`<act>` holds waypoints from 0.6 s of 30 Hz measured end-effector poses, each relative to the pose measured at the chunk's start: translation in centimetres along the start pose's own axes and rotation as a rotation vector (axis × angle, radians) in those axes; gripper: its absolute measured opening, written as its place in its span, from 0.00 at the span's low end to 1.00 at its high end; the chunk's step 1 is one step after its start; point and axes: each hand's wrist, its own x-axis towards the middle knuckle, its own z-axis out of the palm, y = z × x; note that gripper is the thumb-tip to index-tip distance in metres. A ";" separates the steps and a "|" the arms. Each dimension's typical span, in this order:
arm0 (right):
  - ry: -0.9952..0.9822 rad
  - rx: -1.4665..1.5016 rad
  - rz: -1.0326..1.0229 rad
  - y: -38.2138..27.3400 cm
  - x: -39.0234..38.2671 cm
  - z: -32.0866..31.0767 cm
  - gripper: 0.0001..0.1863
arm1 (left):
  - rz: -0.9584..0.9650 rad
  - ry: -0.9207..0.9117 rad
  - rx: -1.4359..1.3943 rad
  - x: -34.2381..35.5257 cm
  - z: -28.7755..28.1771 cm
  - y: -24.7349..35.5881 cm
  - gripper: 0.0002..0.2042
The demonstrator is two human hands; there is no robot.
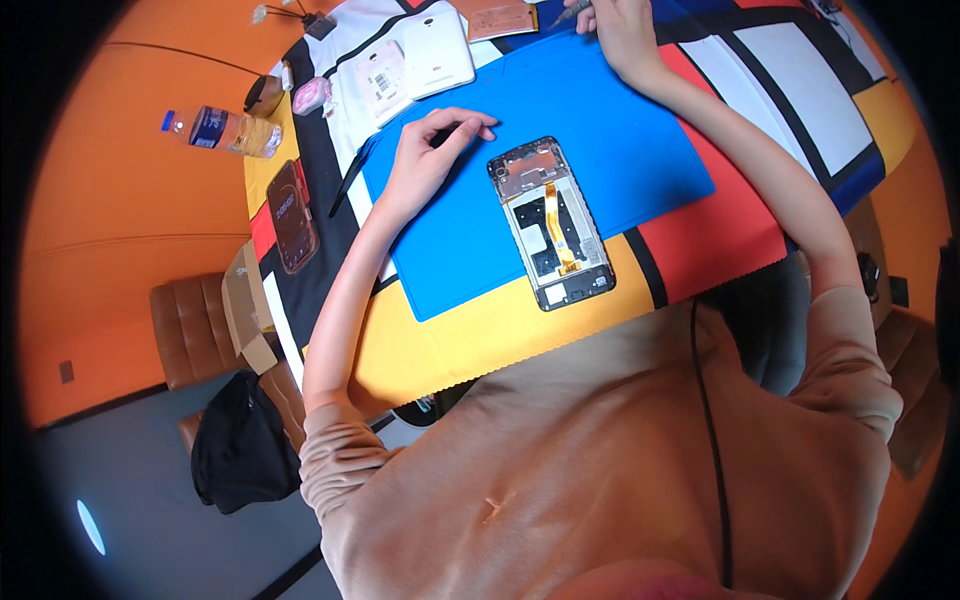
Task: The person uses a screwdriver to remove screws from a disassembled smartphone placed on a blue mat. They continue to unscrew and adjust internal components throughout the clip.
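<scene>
On the blue mat (440, 260), my left hand (432, 150) rests with loosely bent fingers and nothing visible in them. Just right of it lies an opened smartphone (528, 236), its back off and its inside facing up. A yellow ribbon cable (553, 215) runs along the middle of the phone, whose near end lies past the mat's edge on the yellow cloth. At the far edge of the mat, my right hand (618, 35) closes around a slim, dark, pointed tool (568, 14). The top picture edge cuts off part of that hand, so the tool's exact kind is unclear.
A white phone back (440, 50) and a pale flat panel (382, 82) lie beyond my left hand. Left of the mat are a slim black tool (350, 182), a lit phone (291, 218), a pink case (312, 95) and a plastic bottle (235, 132). A coppery flat piece (503, 21) lies at the back.
</scene>
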 end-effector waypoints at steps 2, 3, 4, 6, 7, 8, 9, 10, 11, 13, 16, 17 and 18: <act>-0.008 -0.044 -0.022 0.5 -0.2 0.0 0.09 | 0.084 0.000 -0.119 -0.2 0.3 2.4 0.12; -0.016 -0.065 -0.033 0.7 -0.2 0.0 0.09 | 0.033 0.009 -0.137 -0.5 0.5 4.1 0.12; -0.011 -0.059 -0.034 0.7 -0.2 0.1 0.09 | 0.088 0.004 -0.041 -1.0 0.4 6.1 0.12; -0.005 -0.047 -0.019 0.7 -0.1 0.2 0.09 | 0.302 -0.017 -0.218 -2.4 0.6 10.4 0.11; -0.008 -0.057 -0.031 0.6 -0.1 0.2 0.11 | 0.364 -0.046 -0.228 -3.8 0.4 12.5 0.11; -0.016 0.019 0.002 0.5 -0.1 0.2 0.11 | 0.395 -0.092 -0.313 -5.1 0.2 14.5 0.11; -0.026 -0.017 -0.014 0.5 -0.2 0.1 0.11 | 0.495 -0.126 -0.311 -6.6 0.1 16.5 0.11; -0.034 -0.052 -0.036 0.5 -0.3 0.0 0.11 | 0.590 -0.170 -0.458 -8.1 0.3 18.4 0.11; -0.034 -0.085 -0.042 0.6 -0.4 -0.1 0.10 | 0.651 -0.228 -0.559 -9.2 0.6 20.0 0.11; -0.047 -0.086 -0.041 1.0 -0.4 -0.4 0.10 | 0.737 -0.351 -0.748 -10.8 1.6 22.1 0.11; -0.067 -0.064 -0.050 2.1 0.2 -1.2 0.10 | 0.779 -0.415 -0.900 -12.3 3.0 22.5 0.11; -0.113 -0.037 -0.087 2.4 0.7 -1.5 0.10 | 0.784 -0.415 -0.931 -12.8 3.5 22.4 0.10; -0.159 -0.003 -0.124 2.7 1.1 -1.7 0.11 | 0.783 -0.411 -0.954 -13.2 3.9 22.2 0.10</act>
